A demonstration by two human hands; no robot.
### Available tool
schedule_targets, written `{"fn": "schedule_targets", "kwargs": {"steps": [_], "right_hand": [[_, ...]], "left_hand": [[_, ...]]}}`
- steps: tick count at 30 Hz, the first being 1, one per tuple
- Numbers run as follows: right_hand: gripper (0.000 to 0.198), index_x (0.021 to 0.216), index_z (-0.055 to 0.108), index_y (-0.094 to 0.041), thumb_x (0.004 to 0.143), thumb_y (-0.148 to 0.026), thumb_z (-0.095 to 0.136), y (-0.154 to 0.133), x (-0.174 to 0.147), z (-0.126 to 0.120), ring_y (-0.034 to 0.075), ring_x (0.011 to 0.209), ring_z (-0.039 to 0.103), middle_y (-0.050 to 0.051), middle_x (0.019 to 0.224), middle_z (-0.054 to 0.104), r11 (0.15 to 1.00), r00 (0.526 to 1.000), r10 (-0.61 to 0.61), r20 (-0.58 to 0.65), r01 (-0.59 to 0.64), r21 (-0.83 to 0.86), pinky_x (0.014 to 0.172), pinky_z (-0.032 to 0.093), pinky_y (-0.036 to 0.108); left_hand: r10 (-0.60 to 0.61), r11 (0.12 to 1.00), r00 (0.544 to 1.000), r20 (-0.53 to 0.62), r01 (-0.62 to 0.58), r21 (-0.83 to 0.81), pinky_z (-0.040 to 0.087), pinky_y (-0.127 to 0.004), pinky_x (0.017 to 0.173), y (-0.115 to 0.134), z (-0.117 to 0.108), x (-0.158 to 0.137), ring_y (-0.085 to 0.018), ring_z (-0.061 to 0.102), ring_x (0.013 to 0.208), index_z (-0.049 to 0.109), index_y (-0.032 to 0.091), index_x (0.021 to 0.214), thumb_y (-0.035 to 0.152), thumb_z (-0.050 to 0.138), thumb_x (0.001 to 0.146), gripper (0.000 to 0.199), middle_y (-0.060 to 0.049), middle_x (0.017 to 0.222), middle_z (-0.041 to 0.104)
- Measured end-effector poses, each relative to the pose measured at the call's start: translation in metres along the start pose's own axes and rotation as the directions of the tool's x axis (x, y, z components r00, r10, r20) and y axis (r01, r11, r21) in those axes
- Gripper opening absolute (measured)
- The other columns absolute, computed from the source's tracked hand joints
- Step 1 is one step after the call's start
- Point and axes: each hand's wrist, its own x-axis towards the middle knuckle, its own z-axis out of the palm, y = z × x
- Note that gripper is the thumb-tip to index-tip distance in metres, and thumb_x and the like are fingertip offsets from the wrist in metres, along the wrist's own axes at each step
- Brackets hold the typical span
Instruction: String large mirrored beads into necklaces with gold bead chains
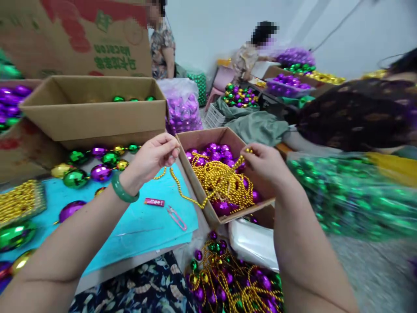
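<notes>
My left hand (161, 152), with a green bangle (125, 188) on its wrist, is closed in a pinch above the blue sheet. A gold bead strand (179, 187) runs from just beneath this hand to the edge of the open cardboard box; the bit inside the fingers is mostly hidden. Over the box's right side, my right hand (262, 161) is closed on a gold bead strand that leads down to the tangled pile of gold beads (224, 178). Purple shiny balls (223, 208) lie under that pile in the box (192, 184).
A pink thread snipper (177, 218) and a small red packet (154, 202) lie on the blue sheet (140, 234). Large ball garlands (101, 172) stretch across its left side. A deep carton (97, 121) stands behind. More beads (234, 278) heap below. Other people (244, 61) sit beyond.
</notes>
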Motion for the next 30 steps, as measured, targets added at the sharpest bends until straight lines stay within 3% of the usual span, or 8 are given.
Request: {"fn": "schedule_targets", "kwargs": {"steps": [4, 7, 11, 14, 18, 22, 27, 30], "right_hand": [[0.018, 0.079, 0.069, -0.018, 0.072, -0.022, 0.053, 0.021, -0.001, 0.031, 0.023, 0.073, 0.063, 0.008, 0.076, 0.07, 0.935, 0.98, 0.085, 0.179, -0.016, -0.356, 0.063, 0.043, 0.03], [0.026, 0.092, 0.072, -0.018, 0.07, -0.022, 0.057, 0.001, -0.005, 0.039, 0.027, 0.082, 0.064, 0.01, 0.088, 0.072, 0.937, 0.973, 0.083, 0.217, -0.002, -0.35, 0.069, 0.045, 0.034], [0.028, 0.098, 0.07, -0.018, 0.075, -0.03, 0.06, -0.068, -0.026, 0.059, 0.023, 0.086, 0.063, 0.01, 0.099, 0.07, 0.985, 0.986, -0.087, 0.139, 0.064, 0.161, 0.076, 0.048, 0.036], [0.041, 0.109, 0.065, -0.021, 0.071, -0.034, 0.066, -0.124, -0.048, 0.087, 0.017, 0.072, 0.061, 0.007, 0.104, 0.069, 0.792, 0.961, -0.19, 0.199, 0.03, 0.609, 0.059, 0.05, 0.03], [0.022, 0.084, 0.067, -0.019, 0.069, -0.035, 0.068, -0.167, -0.066, 0.117, 0.011, 0.055, 0.056, 0.001, 0.07, 0.066, 0.516, 0.923, -0.242, 0.299, -0.139, 0.845, 0.044, 0.043, 0.023], [0.02, 0.074, 0.062, -0.019, 0.068, -0.037, 0.069, -0.163, -0.08, 0.107, 0.008, 0.046, 0.049, -0.003, 0.054, 0.055, 0.365, 0.943, -0.128, 0.306, -0.242, 0.899, 0.038, 0.035, 0.019], [0.018, 0.07, 0.057, -0.024, 0.065, -0.037, 0.068, -0.123, -0.123, 0.066, 0.01, 0.048, 0.046, -0.004, 0.055, 0.048, 0.42, 0.978, 0.045, 0.206, -0.205, 0.884, 0.037, 0.027, 0.02], [0.023, 0.064, 0.051, -0.025, 0.059, -0.039, 0.069, -0.097, -0.154, 0.049, 0.009, 0.041, 0.035, -0.005, 0.051, 0.038, 0.364, 0.966, 0.139, 0.217, -0.254, 0.896, 0.035, 0.018, 0.021]], "left_hand": [[0.022, 0.984, 0.997, -0.072, -0.009, 0.18, 0.036, -0.018, 0.048, -0.002, -0.022, -0.011, -0.007, 0.052, 0.055, 0.058, 0.017, 0.074, 0.029, 0.062, 0.079, 0.015, 0.0, 0.064, 0.059], [0.024, 0.952, 0.992, -0.124, 0.015, 0.306, 0.038, -0.02, 0.052, -0.004, -0.037, -0.023, -0.008, 0.054, 0.061, 0.061, 0.016, 0.072, 0.03, 0.063, 0.077, 0.015, -0.003, 0.074, 0.063], [-0.024, 0.929, 0.979, -0.203, 0.097, 0.357, 0.041, -0.022, 0.056, -0.012, -0.048, -0.043, -0.009, 0.052, 0.062, 0.064, 0.015, 0.071, 0.029, 0.064, 0.074, 0.014, -0.003, 0.075, 0.063], [-0.069, 0.907, 0.977, -0.202, 0.146, 0.395, 0.042, -0.023, 0.057, -0.017, -0.049, -0.058, -0.01, 0.054, 0.065, 0.064, 0.015, 0.068, 0.031, 0.064, 0.072, 0.016, -0.003, 0.073, 0.063], [-0.123, 0.906, 0.981, -0.15, 0.173, 0.386, 0.044, -0.023, 0.058, -0.025, -0.05, -0.078, -0.012, 0.056, 0.067, 0.065, 0.014, 0.07, 0.033, 0.064, 0.072, 0.02, -0.004, 0.072, 0.063], [-0.191, 0.929, 0.976, -0.102, 0.214, 0.303, 0.043, -0.024, 0.057, -0.035, -0.062, -0.1, -0.01, 0.053, 0.058, 0.065, 0.013, 0.07, 0.033, 0.067, 0.072, 0.02, -0.003, 0.063, 0.06], [-0.195, 0.907, 0.977, -0.09, 0.215, 0.363, 0.039, -0.023, 0.055, -0.046, -0.072, -0.124, -0.01, 0.051, 0.057, 0.067, 0.015, 0.068, 0.031, 0.067, 0.072, 0.016, -0.002, 0.061, 0.06], [-0.247, 0.875, 0.968, -0.048, 0.244, 0.419, 0.037, -0.022, 0.053, -0.054, -0.069, -0.13, -0.01, 0.052, 0.059, 0.07, 0.016, 0.071, 0.032, 0.068, 0.071, 0.016, -0.002, 0.063, 0.061]]}}
